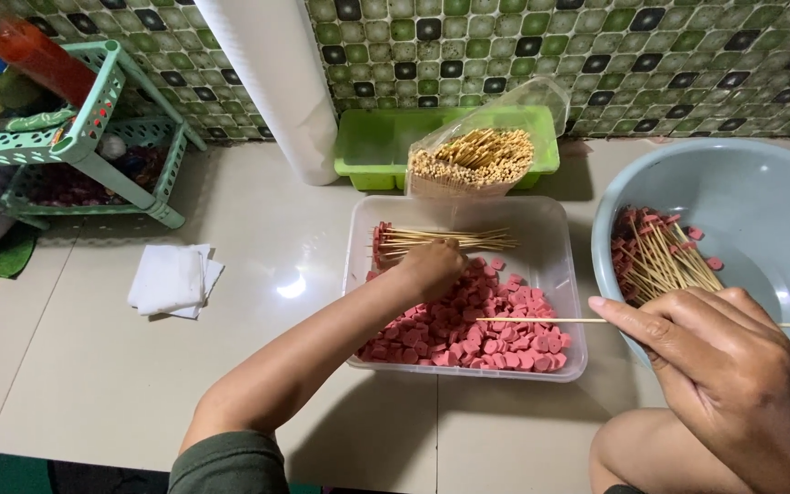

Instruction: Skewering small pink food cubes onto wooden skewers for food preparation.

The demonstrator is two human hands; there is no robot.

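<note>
My left hand [430, 267] reaches into a clear plastic tub [550, 220], its fingers down among several pink sausage slices [468, 329]. My right hand [733, 375] grips a bare bamboo skewer [541, 320] that points left over the slices. A small bundle of filled skewers [436, 240] lies across the far end of the tub. On the right stands a grey-blue basin [761, 201] holding several skewers with pink slices [656, 256].
A clear bag of bamboo skewers [475, 157] stands in a green tray [368, 146] by the tiled wall. A white roll [276, 82] stands left of it. Folded white cloths [174, 279] lie on the tiled floor. A mint rack [84, 128] is far left.
</note>
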